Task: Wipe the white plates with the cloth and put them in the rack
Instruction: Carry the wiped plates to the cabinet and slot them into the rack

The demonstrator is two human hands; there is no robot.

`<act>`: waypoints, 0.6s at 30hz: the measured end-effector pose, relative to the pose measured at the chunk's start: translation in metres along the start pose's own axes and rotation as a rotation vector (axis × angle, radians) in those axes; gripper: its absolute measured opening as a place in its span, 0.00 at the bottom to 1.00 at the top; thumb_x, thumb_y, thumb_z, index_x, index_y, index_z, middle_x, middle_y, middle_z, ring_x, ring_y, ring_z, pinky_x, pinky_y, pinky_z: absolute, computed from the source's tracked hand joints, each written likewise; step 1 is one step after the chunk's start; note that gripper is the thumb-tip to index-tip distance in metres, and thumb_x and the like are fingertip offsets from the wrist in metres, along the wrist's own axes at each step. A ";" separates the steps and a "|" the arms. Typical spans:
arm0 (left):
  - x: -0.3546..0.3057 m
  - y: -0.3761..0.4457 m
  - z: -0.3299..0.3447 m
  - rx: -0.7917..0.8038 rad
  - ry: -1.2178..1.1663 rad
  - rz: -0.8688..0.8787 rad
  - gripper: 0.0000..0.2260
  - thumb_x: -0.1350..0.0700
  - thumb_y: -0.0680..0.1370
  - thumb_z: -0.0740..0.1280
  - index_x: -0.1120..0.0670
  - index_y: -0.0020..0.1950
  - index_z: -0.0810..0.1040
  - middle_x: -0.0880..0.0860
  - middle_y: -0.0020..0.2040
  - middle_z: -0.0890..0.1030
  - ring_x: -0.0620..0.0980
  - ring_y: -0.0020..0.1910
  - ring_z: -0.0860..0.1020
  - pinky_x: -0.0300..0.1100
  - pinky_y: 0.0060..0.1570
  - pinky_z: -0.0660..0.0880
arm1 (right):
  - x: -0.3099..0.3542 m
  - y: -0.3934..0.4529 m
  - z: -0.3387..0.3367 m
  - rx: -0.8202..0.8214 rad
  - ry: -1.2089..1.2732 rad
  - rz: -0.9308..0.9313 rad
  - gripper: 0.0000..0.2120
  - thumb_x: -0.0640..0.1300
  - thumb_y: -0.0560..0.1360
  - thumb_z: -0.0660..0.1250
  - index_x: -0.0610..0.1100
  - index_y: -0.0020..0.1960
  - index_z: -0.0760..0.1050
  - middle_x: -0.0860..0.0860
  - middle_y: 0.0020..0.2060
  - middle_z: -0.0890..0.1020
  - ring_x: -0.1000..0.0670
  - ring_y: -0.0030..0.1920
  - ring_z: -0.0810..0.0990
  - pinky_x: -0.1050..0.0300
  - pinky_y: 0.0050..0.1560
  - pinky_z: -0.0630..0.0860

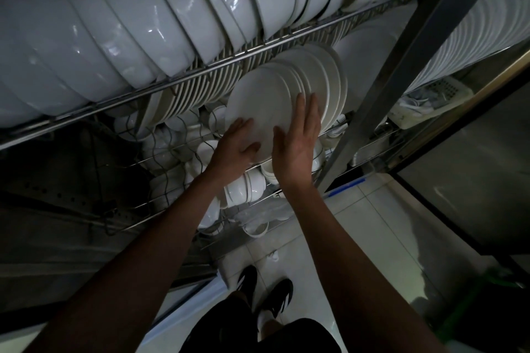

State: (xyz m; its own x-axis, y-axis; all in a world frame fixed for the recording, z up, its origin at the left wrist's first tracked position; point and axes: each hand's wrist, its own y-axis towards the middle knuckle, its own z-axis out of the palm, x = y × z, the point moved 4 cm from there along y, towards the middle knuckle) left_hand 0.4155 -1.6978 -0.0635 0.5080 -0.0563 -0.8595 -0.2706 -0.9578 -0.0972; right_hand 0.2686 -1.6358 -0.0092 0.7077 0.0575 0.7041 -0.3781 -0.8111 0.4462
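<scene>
Two hands reach in, the left hand (pixel 235 149) and the right hand (pixel 298 137). Two black shoes (pixel 265 289) stand on the floor. The rack's (pixel 200 77) white plates (pixel 258 106) and bowls (pixel 114 31) crowd together past counting.

No legible text or labels anywhere

glossy white plates (pixel 259 103), metal wire rack (pixel 200 77)

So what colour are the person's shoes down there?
The shoes are black with white stripes, seen in the head view, though the light is dim.
</scene>
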 end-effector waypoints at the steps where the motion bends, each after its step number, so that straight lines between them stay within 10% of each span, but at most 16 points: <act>1: -0.001 -0.001 0.000 -0.001 0.009 0.007 0.29 0.52 0.76 0.70 0.50 0.77 0.68 0.52 0.80 0.63 0.50 0.78 0.63 0.55 0.75 0.64 | 0.000 0.000 -0.001 -0.001 -0.005 -0.011 0.31 0.37 0.81 0.64 0.37 0.80 0.56 0.37 0.80 0.53 0.38 0.81 0.48 0.37 0.79 0.55; 18: -0.085 -0.006 0.006 -0.006 0.314 0.375 0.22 0.52 0.79 0.65 0.52 0.73 0.73 0.50 0.73 0.72 0.50 0.73 0.69 0.49 0.72 0.68 | -0.003 0.005 -0.054 0.037 -0.132 -0.075 0.20 0.39 0.81 0.64 0.40 0.73 0.72 0.40 0.72 0.72 0.41 0.73 0.68 0.53 0.73 0.62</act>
State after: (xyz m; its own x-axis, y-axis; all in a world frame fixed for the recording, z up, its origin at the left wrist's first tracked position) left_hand 0.3691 -1.6851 0.0070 0.5987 -0.4796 -0.6415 -0.4781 -0.8566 0.1941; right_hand 0.2321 -1.6086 0.0208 0.8064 0.0431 0.5898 -0.3011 -0.8285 0.4722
